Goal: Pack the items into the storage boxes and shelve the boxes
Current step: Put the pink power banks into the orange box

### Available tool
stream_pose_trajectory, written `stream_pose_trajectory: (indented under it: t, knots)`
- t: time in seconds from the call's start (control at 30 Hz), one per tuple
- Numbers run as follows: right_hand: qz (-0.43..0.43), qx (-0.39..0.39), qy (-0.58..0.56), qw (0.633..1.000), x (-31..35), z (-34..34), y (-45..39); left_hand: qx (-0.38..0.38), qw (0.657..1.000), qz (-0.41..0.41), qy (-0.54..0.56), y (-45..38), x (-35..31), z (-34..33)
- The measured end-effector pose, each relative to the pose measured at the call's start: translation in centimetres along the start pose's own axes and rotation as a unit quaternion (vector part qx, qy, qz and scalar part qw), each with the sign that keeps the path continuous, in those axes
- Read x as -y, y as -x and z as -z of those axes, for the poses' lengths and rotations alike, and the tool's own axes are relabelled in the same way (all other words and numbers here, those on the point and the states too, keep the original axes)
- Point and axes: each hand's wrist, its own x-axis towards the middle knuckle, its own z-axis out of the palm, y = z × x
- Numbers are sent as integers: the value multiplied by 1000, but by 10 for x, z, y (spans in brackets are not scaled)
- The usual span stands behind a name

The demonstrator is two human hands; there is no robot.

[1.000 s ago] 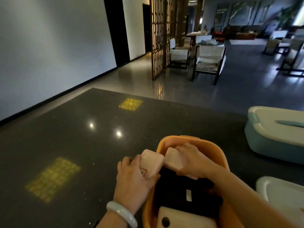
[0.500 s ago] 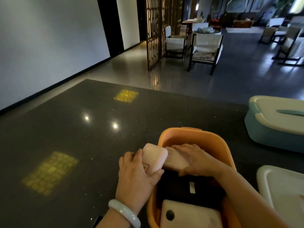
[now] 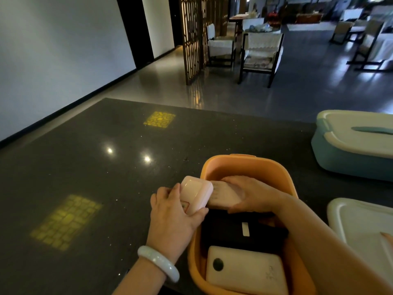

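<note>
Head view: pink rounded case (image 3: 196,194) sits at the left rim of the orange storage box (image 3: 244,165), gripped by the left hand (image 3: 172,218) from outside the box. Right hand (image 3: 253,193) reaches inside, clamped on a pale block (image 3: 223,195) just beside the case; the two items touch or nearly so, cannot tell. Below them in the box: a black pouch (image 3: 234,231), then a white power bank (image 3: 244,271) at the near end. Box stands on a dark speckled counter (image 3: 95,177), wide bare surface to the left. Right: teal lidded box (image 3: 350,154) well apart; a white lid (image 3: 361,226) near the right forearm.
</note>
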Motion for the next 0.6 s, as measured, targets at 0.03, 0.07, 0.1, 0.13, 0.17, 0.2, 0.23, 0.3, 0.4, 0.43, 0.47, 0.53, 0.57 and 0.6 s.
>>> stream_pose_trajectory:
  t: [0.03,0.07,0.1,0.13,0.17,0.2,0.23,0.3,0.4,0.43,0.47,0.53,0.57,0.6]
  knots:
    - [5,1,1,1000,1,0,1,1,1000,-1,-1,0,0,0]
    - [8,0,3,1000,2,0,1,2,1000,-1,-2,0,0,0]
    - [10,-2,5,1000,3,0,1,3,1000,-1,-2,0,0,0]
    - [9,-6,8,1000,4,-1,1,3,1000,0,-1,0,0,0]
    - [9,-9,12,1000,5,-2,2,3,1000,1,0,1,0,1]
    - [8,-11,16,1000,6,-3,1,1,1000,2,3,1,0,1]
    - [7,-12,18,1000,6,-3,1,0,1000,1,4,2,0,2]
    - [3,-11,19,1000,7,-4,2,3,1000,1,1,2,-2,3]
    - [-5,-7,32,999,8,-4,3,6,1000,7,2,2,-4,4]
    - [-7,-8,38,999,8,-5,3,7,1000,8,3,2,-5,4]
    - [-7,-10,46,999,9,-5,4,8,1000,10,4,2,-5,5]
    - [-3,-16,69,997,13,-5,6,11,1000,13,11,2,-5,6]
    - [-3,-22,79,997,15,-3,8,12,1000,14,18,2,-5,6]
    - [-5,-30,85,996,21,1,10,15,999,15,27,2,-5,7]
